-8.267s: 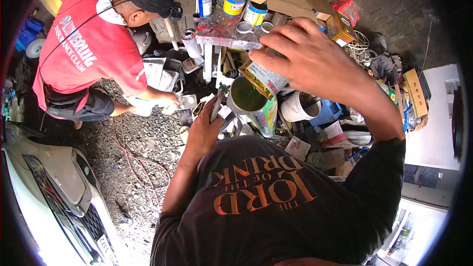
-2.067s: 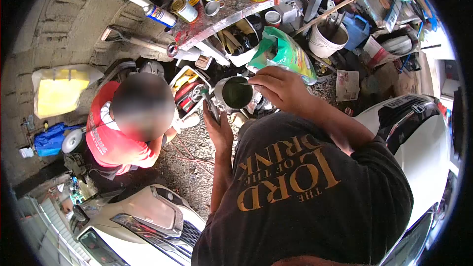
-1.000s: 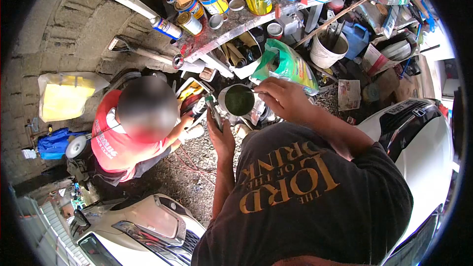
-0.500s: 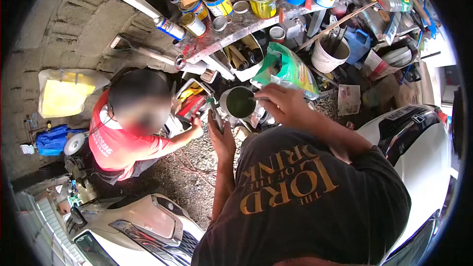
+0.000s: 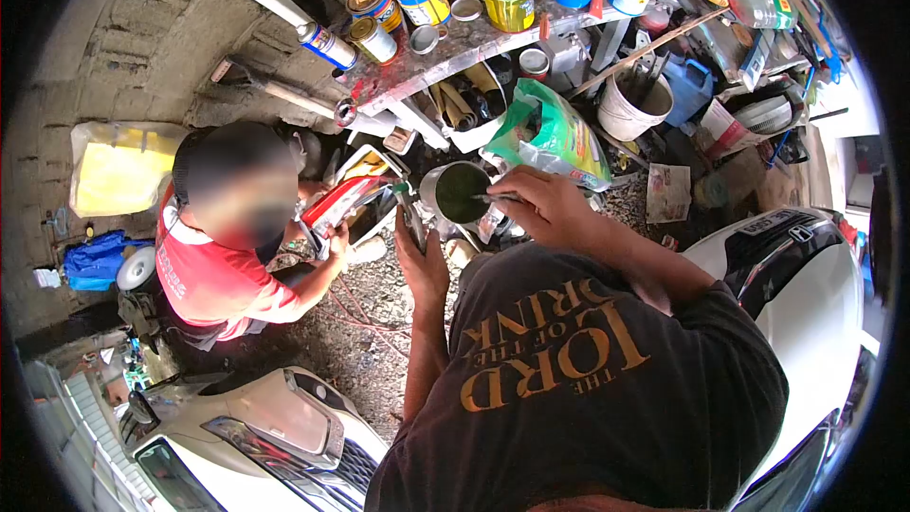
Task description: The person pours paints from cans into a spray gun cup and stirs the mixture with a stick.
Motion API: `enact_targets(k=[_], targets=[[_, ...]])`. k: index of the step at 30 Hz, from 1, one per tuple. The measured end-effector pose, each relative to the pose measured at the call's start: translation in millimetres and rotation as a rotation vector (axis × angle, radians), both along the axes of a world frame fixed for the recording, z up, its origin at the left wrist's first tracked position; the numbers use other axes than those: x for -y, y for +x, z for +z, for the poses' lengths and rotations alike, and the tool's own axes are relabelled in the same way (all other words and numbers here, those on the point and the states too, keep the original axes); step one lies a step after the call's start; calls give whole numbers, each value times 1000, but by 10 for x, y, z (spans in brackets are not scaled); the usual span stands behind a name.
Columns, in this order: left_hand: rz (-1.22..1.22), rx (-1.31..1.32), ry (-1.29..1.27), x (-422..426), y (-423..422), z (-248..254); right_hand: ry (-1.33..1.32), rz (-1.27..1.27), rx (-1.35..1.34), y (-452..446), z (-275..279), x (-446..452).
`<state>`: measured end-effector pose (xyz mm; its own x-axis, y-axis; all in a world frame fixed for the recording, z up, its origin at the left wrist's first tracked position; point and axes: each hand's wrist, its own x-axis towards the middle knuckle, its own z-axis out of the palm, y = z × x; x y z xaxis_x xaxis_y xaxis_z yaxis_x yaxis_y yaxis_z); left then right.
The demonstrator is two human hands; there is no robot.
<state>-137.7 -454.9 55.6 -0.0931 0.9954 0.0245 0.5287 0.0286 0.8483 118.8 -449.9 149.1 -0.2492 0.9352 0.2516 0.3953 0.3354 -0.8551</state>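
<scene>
My left hand (image 5: 422, 256) is wrapped around a grey metal tool with a green tip, which looks like a spray gun (image 5: 413, 221). Right beside it is a round metal cup (image 5: 429, 192) with dark green liquid inside. Whether the cup is joined to the gun cannot be made out. In my right hand (image 5: 540, 204) a thin flat stirring stick (image 5: 495, 197) is pinched, its end reaching into the cup's mouth. Left of my hands, a person in a red shirt (image 5: 209, 275) crouches with both hands at a red and white car tail light (image 5: 346, 204).
Paint cans (image 5: 507, 0) line a cluttered workbench (image 5: 427, 71) ahead. Below it stand a green plastic bag (image 5: 540, 128) and a white bucket (image 5: 635, 104) with tools. White cars flank me, one bumper (image 5: 815, 275) at right, another car (image 5: 275, 427) at lower left. A hose (image 5: 360, 318) crosses the gravel.
The crouching person has leaned back to the left, and the tail light is turned and more visible. My right hand and the stick have shifted slightly at the cup; my left hand keeps its grip.
</scene>
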Motion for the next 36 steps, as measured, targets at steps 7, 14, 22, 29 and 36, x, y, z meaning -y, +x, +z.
enact_targets(k=[7, 14, 22, 29, 36], targets=[[39, 92, -178, 36, 44, 161, 205, -49, 122, 99, 33, -198], [-25, -139, -19, 52, -7, 94, 9, -27, -17, 19, 34, 22], [-29, -52, 6, 60, 1, 32, 256, -43, 89, 128, 127, -200], [7, 16, -87, 45, -24, 48, -27, 2, -4, 22, 109, 43], [22, 57, -126, 41, -24, 129, 309, -12, 97, 109, 139, -202]])
